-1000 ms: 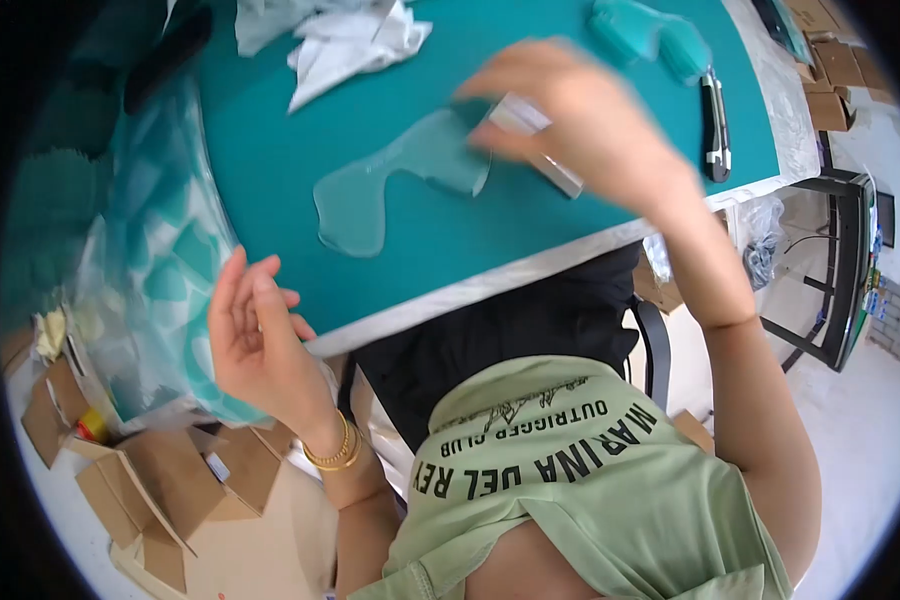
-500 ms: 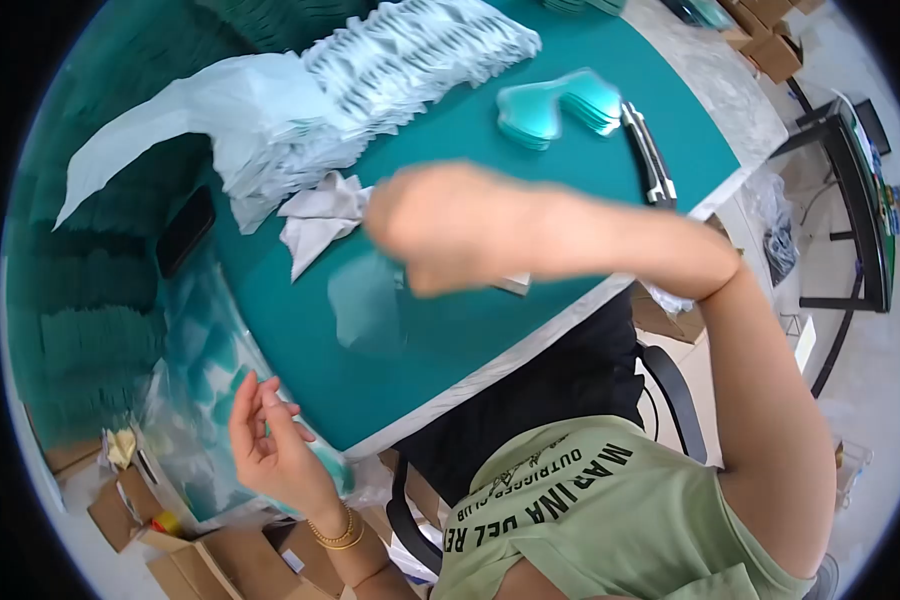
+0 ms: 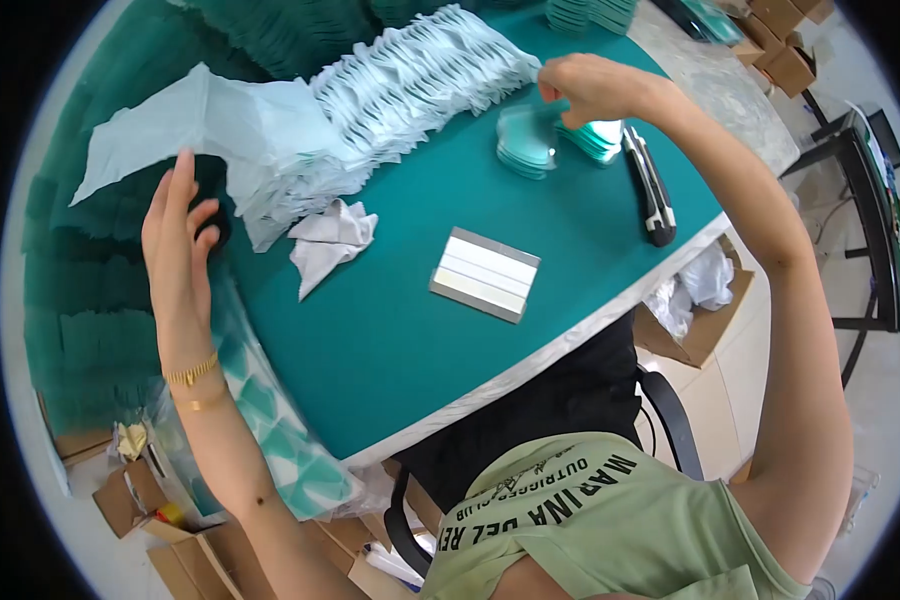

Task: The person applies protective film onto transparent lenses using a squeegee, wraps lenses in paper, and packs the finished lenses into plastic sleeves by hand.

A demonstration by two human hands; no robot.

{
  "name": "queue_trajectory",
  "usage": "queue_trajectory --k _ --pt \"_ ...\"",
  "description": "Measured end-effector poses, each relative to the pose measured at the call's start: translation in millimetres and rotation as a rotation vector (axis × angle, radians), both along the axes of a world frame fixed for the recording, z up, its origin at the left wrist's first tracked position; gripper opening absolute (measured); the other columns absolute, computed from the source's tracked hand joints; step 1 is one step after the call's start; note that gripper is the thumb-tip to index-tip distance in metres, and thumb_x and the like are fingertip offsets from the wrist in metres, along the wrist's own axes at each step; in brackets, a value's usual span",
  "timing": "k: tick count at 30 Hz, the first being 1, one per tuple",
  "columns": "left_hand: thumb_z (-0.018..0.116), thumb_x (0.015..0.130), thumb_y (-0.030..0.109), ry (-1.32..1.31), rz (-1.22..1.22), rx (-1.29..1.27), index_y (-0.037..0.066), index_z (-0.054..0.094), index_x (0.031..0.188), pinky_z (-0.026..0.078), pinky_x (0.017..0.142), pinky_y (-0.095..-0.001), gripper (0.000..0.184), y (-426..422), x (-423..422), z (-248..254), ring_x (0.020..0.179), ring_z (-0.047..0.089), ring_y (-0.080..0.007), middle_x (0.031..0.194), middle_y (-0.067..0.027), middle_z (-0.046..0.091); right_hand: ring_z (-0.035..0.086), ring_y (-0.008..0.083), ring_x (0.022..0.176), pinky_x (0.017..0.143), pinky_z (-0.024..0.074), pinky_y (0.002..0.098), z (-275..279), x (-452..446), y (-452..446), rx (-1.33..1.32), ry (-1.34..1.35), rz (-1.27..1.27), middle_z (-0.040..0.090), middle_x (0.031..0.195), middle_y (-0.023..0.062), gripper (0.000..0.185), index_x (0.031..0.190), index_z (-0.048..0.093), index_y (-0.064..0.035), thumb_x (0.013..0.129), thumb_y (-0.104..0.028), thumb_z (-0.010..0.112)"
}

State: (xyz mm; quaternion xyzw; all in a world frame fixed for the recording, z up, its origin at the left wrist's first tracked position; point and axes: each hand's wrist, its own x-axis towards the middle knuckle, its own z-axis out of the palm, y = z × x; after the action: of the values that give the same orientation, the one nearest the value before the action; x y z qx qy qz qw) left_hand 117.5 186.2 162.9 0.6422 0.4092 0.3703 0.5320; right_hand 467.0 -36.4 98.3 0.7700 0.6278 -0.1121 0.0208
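Observation:
My right hand is over a stack of clear teal-tinted curved pieces, its fingers bent down onto the top clear curved piece. My left hand is raised at the left with its fingers apart and holds nothing; its fingertips overlap the lower edge of a thin white sheet. That sheet trails from a long row of folded white sheets. A crumpled grey-white cloth lies between my hands. Nearer me is a flat white block with grey edges.
A black-and-grey utility knife lies right of the stack on the green table mat. More curved pieces are at the far edge. A plastic bag of teal pieces hangs at the left edge, with open cardboard boxes below.
My right hand has moved from mid-table to the far-right stack, and the clear curved piece is gone from mid-table. My left hand has risen to the white sheet. The flat block is now uncovered.

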Motion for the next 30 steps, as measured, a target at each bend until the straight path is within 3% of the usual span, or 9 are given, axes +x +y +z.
queue_trajectory --k 4,6,9,12,13,16,23,26,30 --pt "0.071 0.082 0.031 0.015 0.007 0.095 0.004 0.062 0.09 0.033 0.046 -0.0201 0.029 41.8 34.2 11.0 0.058 0.05 -0.0076 0.079 -0.0018 0.059 0.058 0.0307 0.101 0.085 0.0479 0.0401 18.3 -33.0 5.0 0.263 -0.147 0.101 0.059 0.106 0.012 0.035 0.108 0.057 -0.002 0.076 -0.009 0.068" --pt "0.069 0.082 0.023 -0.057 -0.038 0.177 0.002 0.064 0.082 0.035 0.046 -0.0206 0.021 62.8 55.6 12.5 0.051 0.049 -0.0079 0.07 -0.0041 0.062 0.059 0.0302 0.098 0.083 0.0491 0.0391 30.0 -67.3 22.6 0.478 0.049 0.285 0.059 0.104 0.011 0.027 0.105 0.06 -0.0024 0.08 -0.01 0.065" --pt "0.072 0.079 0.023 -0.048 -0.109 0.265 0.001 0.066 0.081 0.043 0.051 -0.024 0.023 48.6 109.6 29.0 0.053 0.054 -0.0105 0.075 -0.0046 0.065 0.061 0.0306 0.091 0.079 0.0504 0.0381 43.8 -131.9 58.4 0.631 0.324 0.582 0.058 0.1 0.0118 0.017 0.099 0.061 -0.0029 0.084 -0.009 0.057" --pt "0.068 0.084 0.028 0.182 -0.35 0.358 0.003 0.069 0.095 0.05 0.069 -0.0219 0.027 58.2 161.8 30.3 0.079 0.061 -0.0097 0.092 -0.0031 0.067 0.061 0.0308 0.091 0.079 0.0505 0.0386 47.2 -169.8 103.4 0.692 0.415 0.676 0.061 0.098 0.0132 0.017 0.098 0.062 -0.0028 0.084 -0.004 0.053" --pt "0.066 0.084 0.019 0.229 -0.444 0.306 -0.002 0.066 0.082 0.051 0.061 -0.0273 0.022 14.6 170.8 47.8 0.066 0.061 -0.0131 0.071 -0.0087 0.063 0.062 0.0312 0.09 0.079 0.0506 0.0395 44.4 -171.0 123.6 0.697 0.402 0.606 0.063 0.096 0.0145 0.019 0.098 0.062 -0.0028 0.083 -0.002 0.051" --pt "0.065 0.083 0.02 0.484 -0.718 0.502 -0.004 0.066 0.084 0.051 0.064 -0.0283 0.024 14.2 192.2 50.1 0.068 0.061 -0.0132 0.076 -0.0083 0.065 0.063 0.0327 0.087 0.079 0.0512 0.0405 21.4 -150.0 186.5 0.733 0.308 0.184 0.066 0.093 0.019 0.024 0.099 0.064 -0.0036 0.079 -0.002 0.05" --pt "0.063 0.083 0.012 0.16 -0.46 0.505 -0.007 0.06 0.118 0.047 0.081 -0.0241 0.04 7.0 111.5 71.6 0.091 0.061 -0.0146 0.106 -0.0127 0.066 0.065 0.0277 0.078 0.07 0.0548 0.0343 6.2 -114.7 248.6 0.223 0.55 -0.29 0.066 0.091 0.0163 0.033 0.098 0.063 0.0008 0.074 -0.021 0.068" --pt "0.057 0.091 0.016 0.136 -0.368 0.607 0.002 0.066 0.113 0.044 0.094 -0.0252 0.027 15.9 61.3 52.0 0.107 0.059 -0.0126 0.114 -0.0054 0.065 0.064 0.0202 0.074 0.064 0.0558 0.0284 2.1 -112.1 259.1 0.146 0.82 -0.489 0.062 0.09 0.0132 0.04 0.098 0.06 0.0029 0.071 -0.023 0.075" --pt "0.06 0.088 0.009 -0.042 -0.248 0.43 0.0 0.069 0.104 0.047 0.085 -0.0234 0.021 -3.8 11.9 27.3 0.097 0.061 -0.0117 0.104 -0.0059 0.068 0.061 0.0198 0.067 0.062 0.0529 0.0297 -13.1 -108.5 288.0 0.009 0.745 -0.578 0.062 0.085 0.0108 0.046 0.109 0.057 -0.0011 0.071 -0.023 0.071"
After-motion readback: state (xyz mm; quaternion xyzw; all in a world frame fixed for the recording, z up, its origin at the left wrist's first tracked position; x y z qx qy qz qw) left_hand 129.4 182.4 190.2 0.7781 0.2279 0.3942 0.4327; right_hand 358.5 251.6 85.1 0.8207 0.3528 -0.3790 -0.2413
